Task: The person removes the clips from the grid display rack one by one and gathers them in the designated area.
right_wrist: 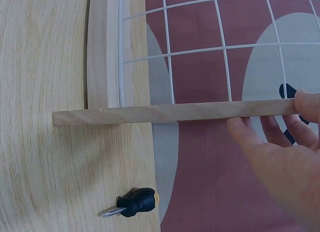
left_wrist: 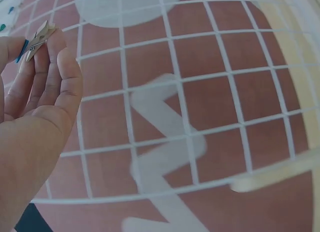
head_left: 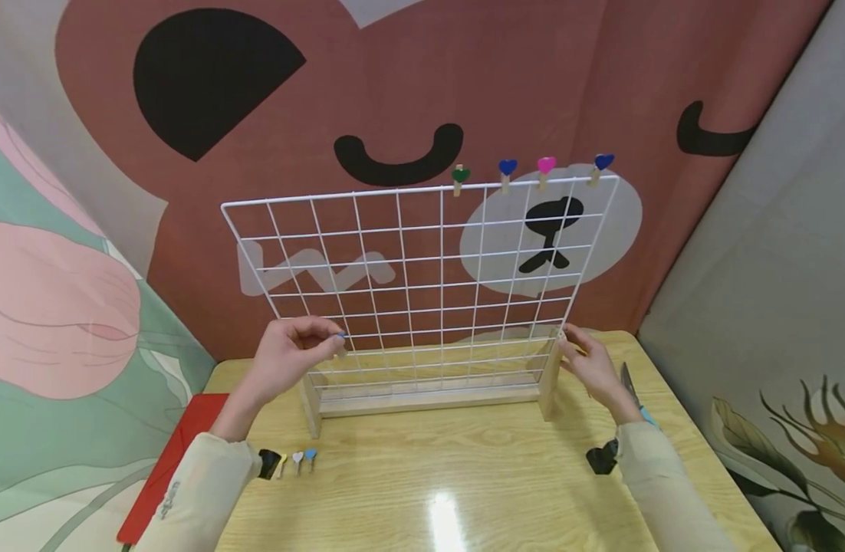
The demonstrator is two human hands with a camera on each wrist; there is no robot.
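Observation:
My left hand (head_left: pixel 287 356) pinches a small wooden clothespin (left_wrist: pixel 39 42) with a blue decoration, in front of the lower left of a white wire grid (head_left: pixel 442 268). My right hand (head_left: pixel 591 369) grips the upper end of the stand's right wooden side post (right_wrist: pixel 175 112), with the thumb at its tip and the fingers along its outer side. The grid stands upright in this wooden stand. Along its top edge, towards the right, sit heart clothespins: a green one (head_left: pixel 460 176), a blue one (head_left: pixel 507 169), a pink one (head_left: pixel 546 167) and another blue one (head_left: pixel 603 162).
On the wooden table (head_left: pixel 422 475), a yellow clothespin (head_left: pixel 281 464), a white heart one (head_left: pixel 297 460) and a blue heart one (head_left: pixel 310 457) lie beside my left sleeve. A black-handled screwdriver (right_wrist: pixel 137 202) lies right of the stand. A red flat object (head_left: pixel 181 452) is at the left edge.

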